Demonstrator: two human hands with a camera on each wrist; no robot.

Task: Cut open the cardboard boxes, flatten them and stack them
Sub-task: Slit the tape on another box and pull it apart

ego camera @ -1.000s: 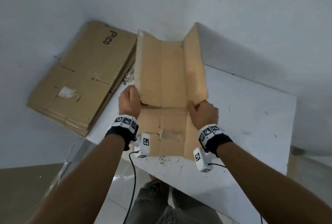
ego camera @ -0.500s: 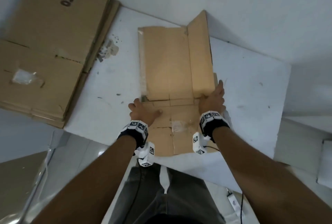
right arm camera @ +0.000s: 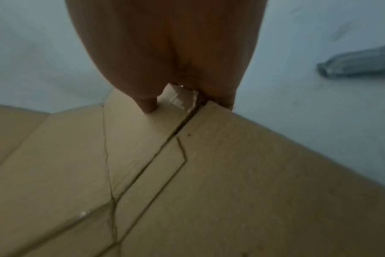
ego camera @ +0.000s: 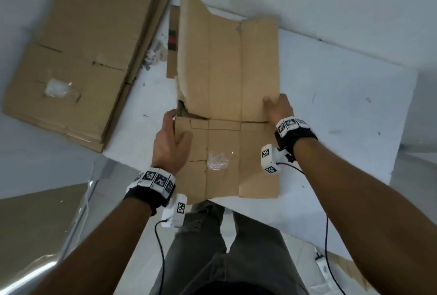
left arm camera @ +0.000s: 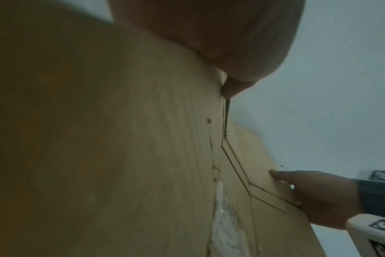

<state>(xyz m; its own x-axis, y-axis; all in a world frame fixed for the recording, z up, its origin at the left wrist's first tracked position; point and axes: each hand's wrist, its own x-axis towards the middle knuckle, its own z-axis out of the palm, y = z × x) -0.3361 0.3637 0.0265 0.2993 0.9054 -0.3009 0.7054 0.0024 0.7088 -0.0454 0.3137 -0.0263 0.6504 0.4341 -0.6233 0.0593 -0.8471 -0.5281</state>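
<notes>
An opened brown cardboard box [ego camera: 224, 70] lies spread on the white table [ego camera: 343, 105], with a patch of clear tape [ego camera: 217, 161] on its near half. Its far left flap [ego camera: 189, 22] stands tilted up. My left hand [ego camera: 176, 126] grips the left edge at the cross crease, thumb on top and fingers underneath. My right hand [ego camera: 275, 106] holds the right edge at the same crease, its thumb [right arm camera: 147, 106] pressed on the upper face. The left wrist view shows the cardboard [left arm camera: 143, 156] close up with the right hand [left arm camera: 314, 196] beyond. A stack of flattened boxes [ego camera: 82, 53] lies to the left.
The table's near edge [ego camera: 272, 219] runs just in front of my grey trousers [ego camera: 224, 259]. White crumbs [ego camera: 153, 55] lie between the stack and the open box. Wrist-camera cables [ego camera: 327, 247] hang below both arms. A cardboard piece [ego camera: 347, 271] lies on the floor at the lower right.
The right flap that stood up now lies flat, and the far left flap has risen. Both hands moved from pressing on the crease out to gripping the sheet's side edges.
</notes>
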